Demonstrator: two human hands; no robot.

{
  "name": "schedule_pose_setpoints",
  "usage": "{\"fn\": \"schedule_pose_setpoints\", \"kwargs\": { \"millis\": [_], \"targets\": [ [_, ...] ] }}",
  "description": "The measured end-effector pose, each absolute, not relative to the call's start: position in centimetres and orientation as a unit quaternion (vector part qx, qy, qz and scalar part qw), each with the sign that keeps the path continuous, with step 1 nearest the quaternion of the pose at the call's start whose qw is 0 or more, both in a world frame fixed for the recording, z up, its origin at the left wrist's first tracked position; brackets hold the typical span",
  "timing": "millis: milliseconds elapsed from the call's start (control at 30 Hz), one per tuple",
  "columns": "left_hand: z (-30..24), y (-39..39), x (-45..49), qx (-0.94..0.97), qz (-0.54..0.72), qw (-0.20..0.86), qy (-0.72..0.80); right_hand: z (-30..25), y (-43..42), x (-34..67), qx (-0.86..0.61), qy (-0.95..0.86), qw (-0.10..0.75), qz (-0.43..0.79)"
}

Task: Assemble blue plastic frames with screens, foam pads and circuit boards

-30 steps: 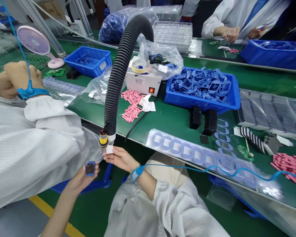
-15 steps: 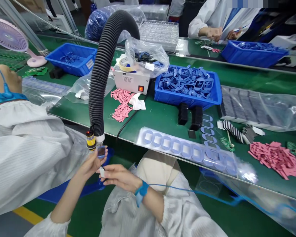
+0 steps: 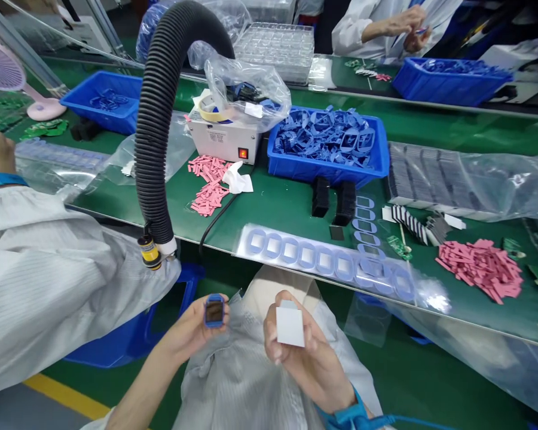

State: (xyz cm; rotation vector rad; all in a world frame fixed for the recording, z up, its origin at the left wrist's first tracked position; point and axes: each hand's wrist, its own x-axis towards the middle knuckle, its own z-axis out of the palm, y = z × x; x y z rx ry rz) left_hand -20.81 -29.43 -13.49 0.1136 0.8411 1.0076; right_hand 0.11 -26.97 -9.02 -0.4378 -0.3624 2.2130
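Note:
My left hand (image 3: 190, 331) is closed around the edges of a small blue watch-like frame (image 3: 214, 311) with a dark square in its middle. To its right, my right hand (image 3: 307, 352) grips a thin white square panel (image 3: 290, 326) with a short tab at its top edge. The two parts are apart, both held above my lap in front of the bench edge. A blue wrist strap (image 3: 347, 415) with a cord is round my right wrist. Nearest on the bench lies a sheet of rounded clear-blue rings (image 3: 298, 254).
A black ribbed hose (image 3: 155, 131) hangs down at the left, its end near a neighbour's sleeve (image 3: 130, 257). On the bench stand a bin of blue frames (image 3: 327, 170), a white powered box (image 3: 224, 140), pink strips (image 3: 479, 269) and stacked panels (image 3: 434, 179).
Both hands have moved away from the hose's end, down and to the right, and farther apart. The white panel has turned its broad face toward me. The view has shifted slightly.

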Motion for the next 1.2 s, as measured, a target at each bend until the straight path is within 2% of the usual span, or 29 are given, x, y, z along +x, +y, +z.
{"fn": "schedule_pose_setpoints", "kwargs": {
  "millis": [200,467,933,1200],
  "targets": [
    [-9.1,-28.5,-13.5,0.084,0.454,0.830,0.313,-8.2,-26.3,2.2,-0.201,-0.153,0.486,0.837],
    [-7.1,-28.3,-9.5,0.084,0.480,0.837,0.250,-7.3,-26.1,4.3,-0.194,-0.147,0.535,0.809],
    [-5.8,-27.6,-6.3,0.108,0.465,0.852,0.215,-6.9,-26.5,6.1,-0.098,-0.125,0.566,0.809],
    [-5.3,-27.5,-6.1,0.111,0.442,0.859,0.233,-7.2,-26.4,6.5,-0.105,-0.130,0.577,0.800]
  ]
}}
